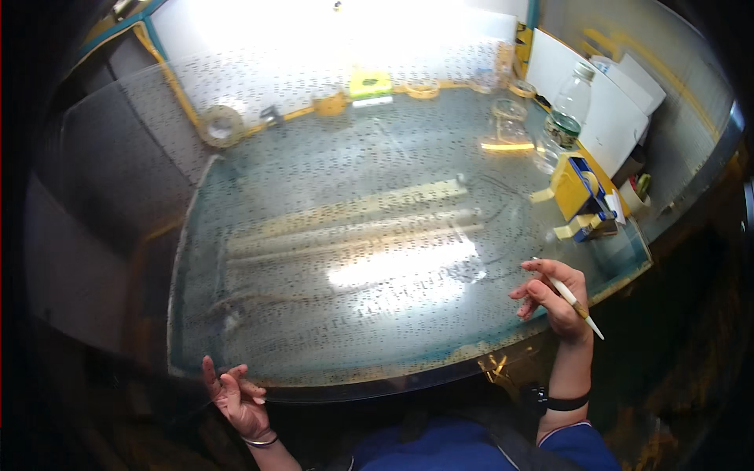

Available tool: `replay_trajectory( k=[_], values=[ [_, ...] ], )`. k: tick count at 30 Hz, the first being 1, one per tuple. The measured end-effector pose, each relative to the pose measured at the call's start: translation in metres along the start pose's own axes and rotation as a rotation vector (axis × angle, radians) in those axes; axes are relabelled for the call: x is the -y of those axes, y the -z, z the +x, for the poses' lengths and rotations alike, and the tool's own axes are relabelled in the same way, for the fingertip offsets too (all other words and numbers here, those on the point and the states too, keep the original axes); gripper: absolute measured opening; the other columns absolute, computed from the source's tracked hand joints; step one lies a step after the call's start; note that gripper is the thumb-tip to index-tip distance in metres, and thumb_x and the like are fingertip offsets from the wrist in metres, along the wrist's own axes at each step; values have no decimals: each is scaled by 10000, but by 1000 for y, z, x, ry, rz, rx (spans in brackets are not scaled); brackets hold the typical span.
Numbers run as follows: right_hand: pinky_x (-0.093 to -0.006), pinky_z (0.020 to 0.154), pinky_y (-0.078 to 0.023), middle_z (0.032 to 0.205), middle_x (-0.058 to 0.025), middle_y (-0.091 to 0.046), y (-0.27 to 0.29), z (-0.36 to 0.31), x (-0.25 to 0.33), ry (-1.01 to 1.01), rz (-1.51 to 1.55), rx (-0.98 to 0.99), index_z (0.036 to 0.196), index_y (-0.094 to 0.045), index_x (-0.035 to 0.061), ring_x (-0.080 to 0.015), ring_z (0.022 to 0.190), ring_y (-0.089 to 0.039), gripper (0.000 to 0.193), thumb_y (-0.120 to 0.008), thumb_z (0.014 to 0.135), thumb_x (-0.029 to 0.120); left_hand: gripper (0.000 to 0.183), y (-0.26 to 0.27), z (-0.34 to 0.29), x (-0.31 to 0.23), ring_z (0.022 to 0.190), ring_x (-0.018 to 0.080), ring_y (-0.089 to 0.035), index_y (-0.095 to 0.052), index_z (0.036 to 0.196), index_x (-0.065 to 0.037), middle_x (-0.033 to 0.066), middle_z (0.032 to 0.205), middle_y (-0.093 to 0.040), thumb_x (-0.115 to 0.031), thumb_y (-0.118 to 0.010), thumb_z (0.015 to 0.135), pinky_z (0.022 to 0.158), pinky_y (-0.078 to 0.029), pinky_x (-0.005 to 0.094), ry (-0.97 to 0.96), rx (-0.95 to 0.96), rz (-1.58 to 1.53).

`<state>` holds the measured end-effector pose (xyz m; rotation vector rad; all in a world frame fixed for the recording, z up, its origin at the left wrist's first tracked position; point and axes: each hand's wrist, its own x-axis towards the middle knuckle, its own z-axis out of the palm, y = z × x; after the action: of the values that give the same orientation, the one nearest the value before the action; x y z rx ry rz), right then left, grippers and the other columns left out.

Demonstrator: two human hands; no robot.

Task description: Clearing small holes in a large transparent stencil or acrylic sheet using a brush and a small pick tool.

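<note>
A large clear sheet (pixel 345 188) printed with rows of small dark marks spreads before me, raised so that it overlaps the back wall. At its near left corner my left hand (pixel 239 400) has thumb and fingers bent together around the edge. My right hand (pixel 554 298) is at the near right side of the sheet, thumb and fingertips close to its edge. Tucked across that hand's fingers is a slim white pen-like tool (pixel 564 292) with a tan section and a pointed lower end. Whether the right fingertips also grip the sheet is hard to tell.
Beneath lies a glass-topped table (pixel 188 314) reflecting lamp light. A yellow-and-blue tape dispenser (pixel 577 192) and a plastic bottle (pixel 564 118) stand at the right. Tape rolls, including a wide clear roll (pixel 221 125), and a yellow-green pad (pixel 371 84) line the back edge.
</note>
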<state>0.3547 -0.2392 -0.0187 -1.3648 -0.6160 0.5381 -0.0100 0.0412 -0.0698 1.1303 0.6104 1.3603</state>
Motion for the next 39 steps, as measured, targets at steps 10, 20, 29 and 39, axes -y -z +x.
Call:
replay_trajectory(
  k=[10, 20, 29, 39],
  values=[
    [-254, 520, -521, 773, -180, -674, 3, -1, -10, 69, -35, -31, 1138, -575, -32, -169, 553, -633, 317, -621, 865, 123, 469, -4, 0, -9, 522, 109, -605, -359, 1412, -119, 166, 960, -673, -152, -504, 967, 409, -445, 170, 18, 115, -32],
    [-228, 511, -509, 777, -162, -672, 3, 2, -12, 82, -91, -46, 1161, -562, -39, -140, 548, -619, 361, -631, 877, 173, 451, -5, -1, -13, 544, 151, -646, -356, 1412, -91, 210, 970, -663, -147, -471, 979, 410, -470, 174, 47, 101, 13],
    [-218, 476, -494, 763, -149, -668, 3, 1, -15, 112, -95, -72, 1165, -565, -16, -136, 527, -609, 351, -637, 882, 178, 448, -5, 0, -16, 561, 220, -673, -382, 1387, -59, 254, 941, -661, -161, -498, 966, 402, -495, 206, 55, 91, 26],
    [-231, 462, -504, 755, -148, -666, 7, 0, -15, 129, -74, -70, 1154, -564, -16, -143, 522, -614, 343, -639, 879, 174, 437, -5, 1, -13, 562, 231, -674, -389, 1395, -108, 243, 951, -666, -159, -484, 971, 416, -510, 234, 36, 156, -34]
  ],
)
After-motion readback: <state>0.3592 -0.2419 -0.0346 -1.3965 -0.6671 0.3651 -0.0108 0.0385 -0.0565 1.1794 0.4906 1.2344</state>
